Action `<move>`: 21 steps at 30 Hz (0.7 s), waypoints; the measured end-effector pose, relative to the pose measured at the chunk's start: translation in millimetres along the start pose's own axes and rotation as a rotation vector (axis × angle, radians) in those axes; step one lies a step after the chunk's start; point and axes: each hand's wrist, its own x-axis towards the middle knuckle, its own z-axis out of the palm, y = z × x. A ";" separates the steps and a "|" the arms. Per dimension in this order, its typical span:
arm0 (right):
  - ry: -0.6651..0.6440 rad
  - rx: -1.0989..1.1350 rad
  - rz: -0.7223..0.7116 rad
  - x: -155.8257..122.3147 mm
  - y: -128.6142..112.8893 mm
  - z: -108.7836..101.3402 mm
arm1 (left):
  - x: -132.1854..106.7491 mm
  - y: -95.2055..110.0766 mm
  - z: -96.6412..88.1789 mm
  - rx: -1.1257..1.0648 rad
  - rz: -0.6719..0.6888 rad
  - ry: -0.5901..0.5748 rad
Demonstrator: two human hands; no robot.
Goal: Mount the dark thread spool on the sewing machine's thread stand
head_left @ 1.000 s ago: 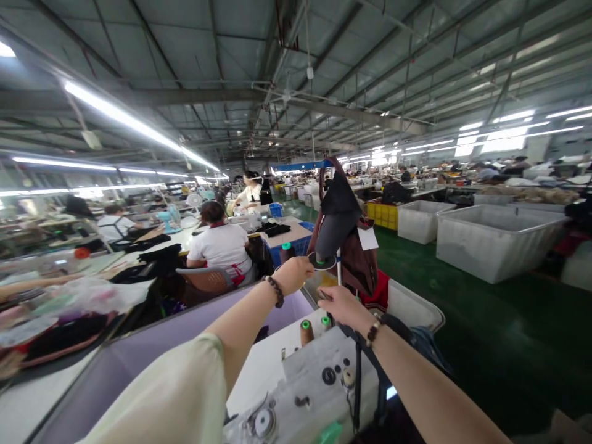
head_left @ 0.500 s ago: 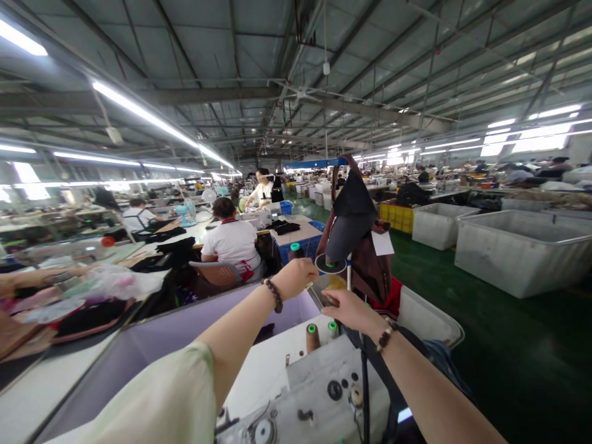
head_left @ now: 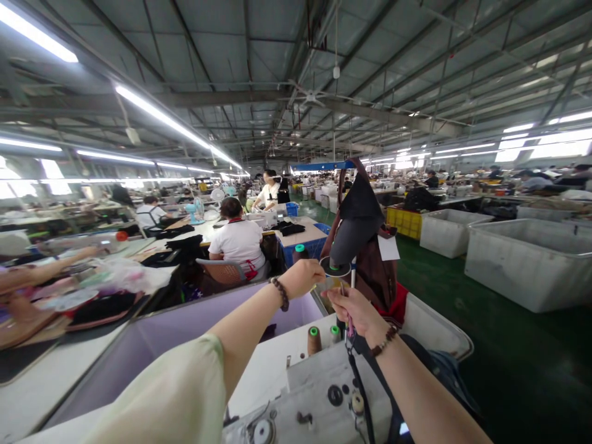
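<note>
My left hand [head_left: 305,275] is pinched closed beside the round disc [head_left: 341,272] under a dark grey cone-shaped piece [head_left: 349,237]; anything in its fingertips is too small to make out. Close by on the right, my right hand [head_left: 354,306] is closed around a small pink-handled tool [head_left: 350,324] tied to a black strap [head_left: 359,379]. Below both hands stand a brown thread cone [head_left: 314,342] and a smaller green-topped cone [head_left: 335,335]. A dark green-topped thread cone [head_left: 300,253] rises behind my left hand. The sewing machine [head_left: 309,394] lies nearest me.
Brown cloth [head_left: 377,271] hangs behind the cone, with a white paper [head_left: 389,248] on it. A lilac bin [head_left: 185,333] runs along the left. Large white tubs [head_left: 527,265] stand on the right. A person in white [head_left: 237,243] sits ahead; another person's arm [head_left: 50,268] reaches in at left.
My right hand has turned and risen towards my left, bringing the pink-handled tool and its strap into view. My left hand stays pinched near the disc. The view has shifted slightly left.
</note>
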 end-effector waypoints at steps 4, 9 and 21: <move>0.023 0.020 -0.006 0.7 0.9 2.2 | -0.6 -0.9 1.1 0.016 -0.021 0.007; 0.043 -0.043 0.016 -6.5 -7.8 9.7 | -2.1 1.4 1.6 0.101 -0.045 -0.034; 0.175 0.144 -0.016 -2.9 -10.2 -3.0 | -6.2 1.1 11.9 0.225 -0.073 -0.063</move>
